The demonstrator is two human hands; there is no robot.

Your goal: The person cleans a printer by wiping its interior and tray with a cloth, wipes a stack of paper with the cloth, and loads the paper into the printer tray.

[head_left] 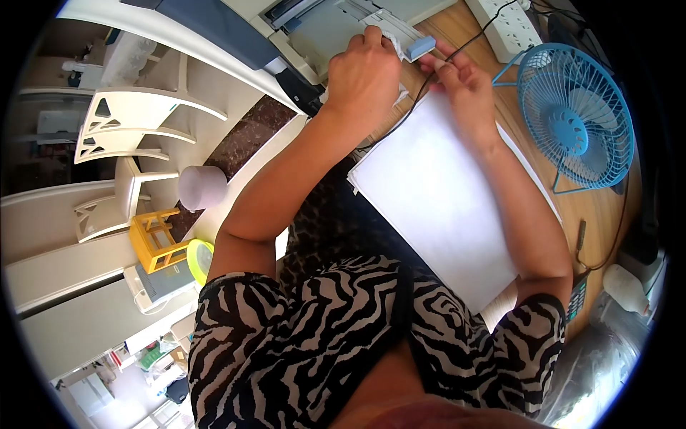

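My left hand (pixel 366 71) is closed round a crumpled white cloth or tissue (pixel 394 44), of which only edges show past the fingers. It is at the front of a grey printer-like machine (pixel 325 36), beside a pale sliding part with a blue tab (pixel 420 48). My right hand (pixel 466 89) has its fingers curled in next to that tab. A thin black cable (pixel 482 32) runs across these fingers; whether they grip it or something else cannot be made out. Below both hands lies a stack of white paper (pixel 436 189), partly covered by my right forearm.
A blue desk fan (pixel 568 129) stands right of my right hand on the wooden table (pixel 579 207). A white power strip (pixel 506 28) lies behind it. At left are cream chairs (pixel 128 118), a round stool (pixel 202 187) and a yellow stool (pixel 146 243).
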